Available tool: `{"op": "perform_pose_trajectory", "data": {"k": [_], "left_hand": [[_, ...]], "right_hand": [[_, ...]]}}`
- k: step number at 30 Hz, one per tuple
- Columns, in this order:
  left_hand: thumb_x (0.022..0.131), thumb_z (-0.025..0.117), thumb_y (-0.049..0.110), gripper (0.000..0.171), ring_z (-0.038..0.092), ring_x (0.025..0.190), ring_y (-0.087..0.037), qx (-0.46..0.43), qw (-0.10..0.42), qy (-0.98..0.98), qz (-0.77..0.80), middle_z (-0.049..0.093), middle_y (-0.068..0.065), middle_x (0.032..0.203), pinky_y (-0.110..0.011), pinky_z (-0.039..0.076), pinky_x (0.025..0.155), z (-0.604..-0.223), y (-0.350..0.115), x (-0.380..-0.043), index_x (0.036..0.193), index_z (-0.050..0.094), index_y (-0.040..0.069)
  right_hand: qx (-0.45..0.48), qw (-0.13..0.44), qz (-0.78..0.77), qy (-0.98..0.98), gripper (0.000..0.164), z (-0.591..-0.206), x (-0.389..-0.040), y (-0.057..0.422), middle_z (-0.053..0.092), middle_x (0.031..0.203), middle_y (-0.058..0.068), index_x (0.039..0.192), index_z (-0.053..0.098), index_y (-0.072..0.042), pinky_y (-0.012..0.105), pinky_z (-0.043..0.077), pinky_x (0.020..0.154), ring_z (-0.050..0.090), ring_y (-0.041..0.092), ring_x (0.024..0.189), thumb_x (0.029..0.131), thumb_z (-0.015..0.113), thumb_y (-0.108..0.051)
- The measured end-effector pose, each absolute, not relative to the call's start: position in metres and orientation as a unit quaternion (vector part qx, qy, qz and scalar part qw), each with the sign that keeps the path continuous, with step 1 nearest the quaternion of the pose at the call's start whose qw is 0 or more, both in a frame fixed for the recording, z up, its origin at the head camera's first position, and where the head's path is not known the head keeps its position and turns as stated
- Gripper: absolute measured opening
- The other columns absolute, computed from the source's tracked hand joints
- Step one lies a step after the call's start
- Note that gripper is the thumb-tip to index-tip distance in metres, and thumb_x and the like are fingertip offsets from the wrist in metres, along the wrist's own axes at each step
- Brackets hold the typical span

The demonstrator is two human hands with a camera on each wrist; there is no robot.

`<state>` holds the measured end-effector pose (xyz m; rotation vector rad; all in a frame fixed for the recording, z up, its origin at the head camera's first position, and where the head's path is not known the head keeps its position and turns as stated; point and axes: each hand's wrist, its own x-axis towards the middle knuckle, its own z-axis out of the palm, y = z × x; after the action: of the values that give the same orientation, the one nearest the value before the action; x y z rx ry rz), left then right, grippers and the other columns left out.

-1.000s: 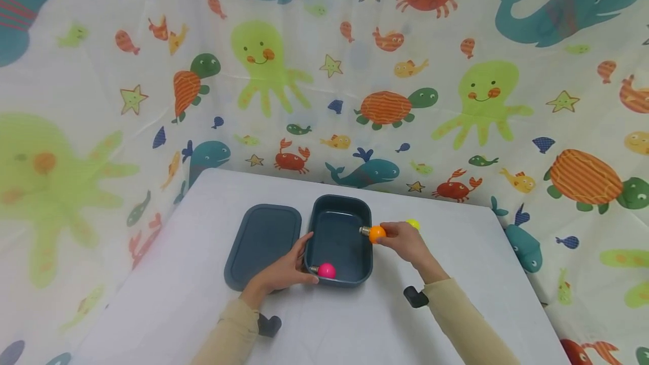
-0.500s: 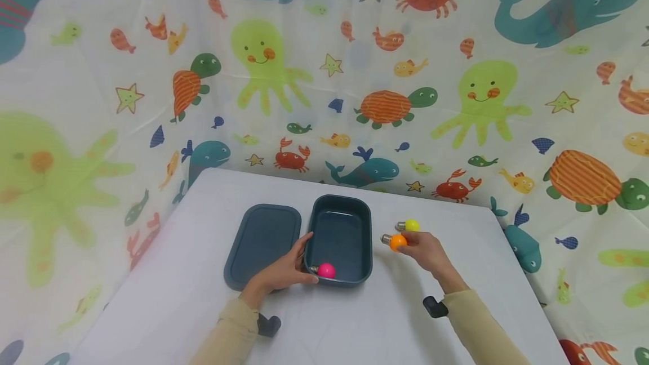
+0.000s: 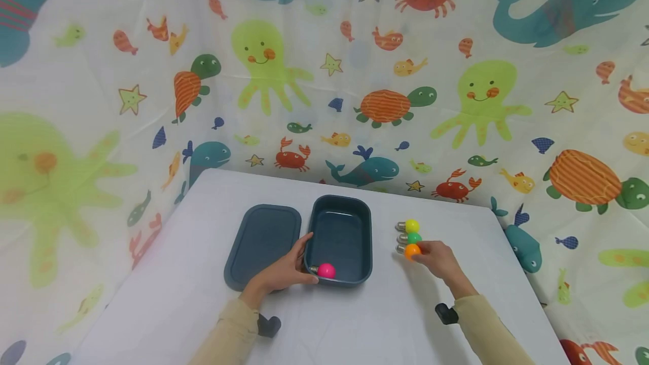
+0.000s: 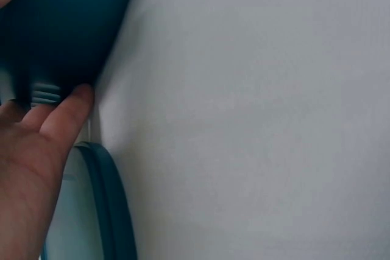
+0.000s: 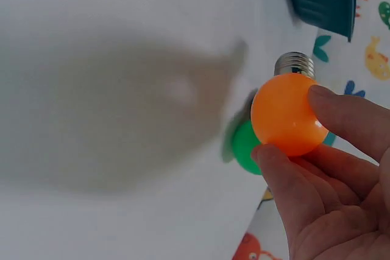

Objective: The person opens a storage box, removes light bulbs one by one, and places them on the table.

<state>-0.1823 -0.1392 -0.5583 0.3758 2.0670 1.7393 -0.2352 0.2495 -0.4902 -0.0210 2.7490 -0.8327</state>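
My right hand [image 3: 438,261] pinches an orange light bulb [image 3: 412,252] by its round globe, the metal screw base pointing left. In the right wrist view the orange bulb [image 5: 286,114] partly covers a green bulb [image 5: 245,147]. Just beyond it on the table are the green bulb [image 3: 414,238] and a yellow bulb [image 3: 412,226]. My left hand [image 3: 281,272] holds the near left corner of a dark blue box [image 3: 368,241], fingers along its side and thumb at the front. A pink bulb [image 3: 327,270] lies inside the box at its near end.
A flat dark blue lid [image 3: 266,241] lies left of the box, partly behind my left hand. Everything rests on a white table [image 3: 167,297]. A curtain [image 3: 324,72] printed with sea animals hangs behind and at the sides.
My right hand has carried the orange bulb rightward from the box's right rim to beside the other bulbs. The green bulb now shows. My left hand and the box stay put.
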Motion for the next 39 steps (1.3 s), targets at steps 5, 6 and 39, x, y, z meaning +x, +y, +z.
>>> {"op": "perform_pose_trajectory", "data": {"k": [5,6,39], "left_hand": [[0.081,0.081,0.014,0.11,0.01,0.149,-0.033,0.133,0.204,0.742,0.625,-0.001,-0.015,0.163,-0.048,0.022,0.115,-0.557,-0.139,-0.182,0.157,0.004,0.025],[0.081,0.081,0.014,0.11,0.01,0.149,-0.033,0.133,0.204,0.741,0.625,-0.001,-0.015,0.163,-0.048,0.022,0.115,-0.557,-0.14,-0.182,0.157,0.004,0.025],[0.08,0.082,0.015,0.109,0.012,0.148,-0.033,0.134,0.209,0.741,0.624,0.003,-0.015,0.163,-0.049,0.023,0.115,-0.557,-0.144,-0.188,0.157,0.006,0.027]], "right_hand": [[0.001,0.14,-0.279,0.95,0.04,-0.496,-0.235,0.256,0.064,0.11,0.02,0.124,0.06,0.011,0.048,0.051,0.089,0.054,0.03,0.094,0.091,0.068,-0.011],[0.005,0.142,-0.279,0.95,0.041,-0.497,-0.236,0.257,0.064,0.112,0.021,0.125,0.059,0.011,0.049,0.051,0.091,0.054,0.031,0.095,0.091,0.068,-0.011],[0.098,0.168,-0.339,0.921,0.062,-0.516,-0.249,0.26,0.043,0.141,0.033,0.141,0.038,0.014,0.057,0.039,0.104,0.046,0.045,0.124,0.093,0.065,-0.015]]}}
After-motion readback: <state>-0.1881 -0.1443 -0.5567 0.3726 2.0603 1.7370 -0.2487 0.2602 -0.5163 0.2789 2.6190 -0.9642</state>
